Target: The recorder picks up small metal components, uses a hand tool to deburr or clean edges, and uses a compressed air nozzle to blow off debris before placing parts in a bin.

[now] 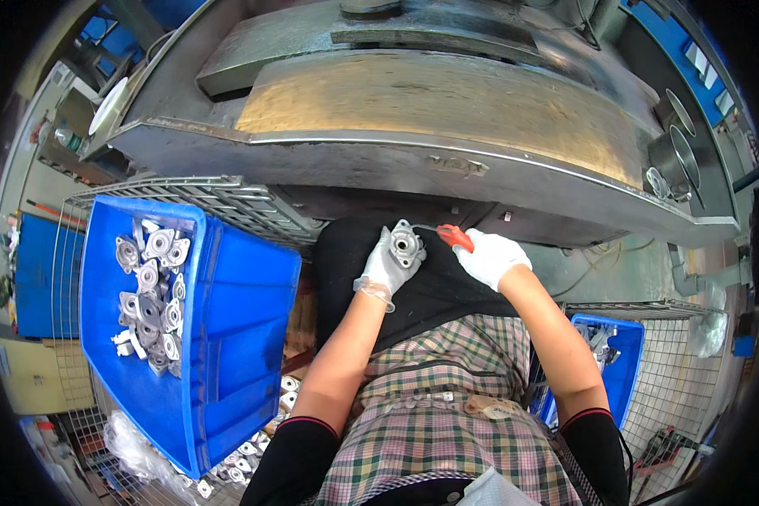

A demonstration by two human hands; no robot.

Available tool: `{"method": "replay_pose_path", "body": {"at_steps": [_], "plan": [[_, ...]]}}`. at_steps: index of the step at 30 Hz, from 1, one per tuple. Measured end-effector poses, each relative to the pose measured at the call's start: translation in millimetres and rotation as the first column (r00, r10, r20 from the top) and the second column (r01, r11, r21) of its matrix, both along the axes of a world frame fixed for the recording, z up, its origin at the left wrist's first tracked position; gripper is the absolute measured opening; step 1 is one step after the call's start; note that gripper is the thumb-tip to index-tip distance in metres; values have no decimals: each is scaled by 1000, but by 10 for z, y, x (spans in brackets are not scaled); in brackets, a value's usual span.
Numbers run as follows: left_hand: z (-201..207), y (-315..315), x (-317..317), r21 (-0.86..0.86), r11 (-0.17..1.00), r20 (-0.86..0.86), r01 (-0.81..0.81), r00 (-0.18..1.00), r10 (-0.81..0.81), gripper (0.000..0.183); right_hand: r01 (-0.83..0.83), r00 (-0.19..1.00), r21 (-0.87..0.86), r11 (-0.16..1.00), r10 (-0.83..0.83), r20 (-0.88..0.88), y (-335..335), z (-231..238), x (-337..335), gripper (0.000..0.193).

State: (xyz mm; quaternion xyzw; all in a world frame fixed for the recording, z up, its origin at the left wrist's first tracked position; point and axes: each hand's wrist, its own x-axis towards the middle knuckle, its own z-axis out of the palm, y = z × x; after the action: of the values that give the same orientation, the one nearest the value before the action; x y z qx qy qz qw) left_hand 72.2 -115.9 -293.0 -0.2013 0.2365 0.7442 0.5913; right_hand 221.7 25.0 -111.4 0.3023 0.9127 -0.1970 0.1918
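Note:
In front of my lap, my left hand, in a white glove, is closed around a grey metal casting with a two-eared flange and a round hole in its middle. My right hand, also gloved in white, grips a red-handled tool. A thin shaft seems to run from its handle leftward to the casting; whether its tip touches the metal I cannot tell. Many similar castings lie in the tilted blue bin on my left.
Ahead stands a metal workbench with a worn board on top. Metal cups sit at its right end. A smaller blue bin with metal parts is in a wire cage at my right. More castings lie below the left bin.

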Motion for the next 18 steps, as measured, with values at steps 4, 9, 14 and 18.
{"method": "replay_pose_path", "body": {"at_steps": [4,9,14,18], "plan": [[16,14,24,30,999,-7,-17,1000,17,55,0,1000,-4,1000,0,-3,2,-13,9,41],[60,40,34,-22,1000,-14,-3,1000,3,55,22,1000,-11,1000,-22,10,-22,-10,45,40],[8,19,7,24,999,-38,27,999,-26,57,-41,999,-42,998,41,-1,-188,62,209,39],[-81,8,-28,99,994,25,-39,999,36,58,-97,995,-88,991,97,-1,-344,141,374,39]]}}
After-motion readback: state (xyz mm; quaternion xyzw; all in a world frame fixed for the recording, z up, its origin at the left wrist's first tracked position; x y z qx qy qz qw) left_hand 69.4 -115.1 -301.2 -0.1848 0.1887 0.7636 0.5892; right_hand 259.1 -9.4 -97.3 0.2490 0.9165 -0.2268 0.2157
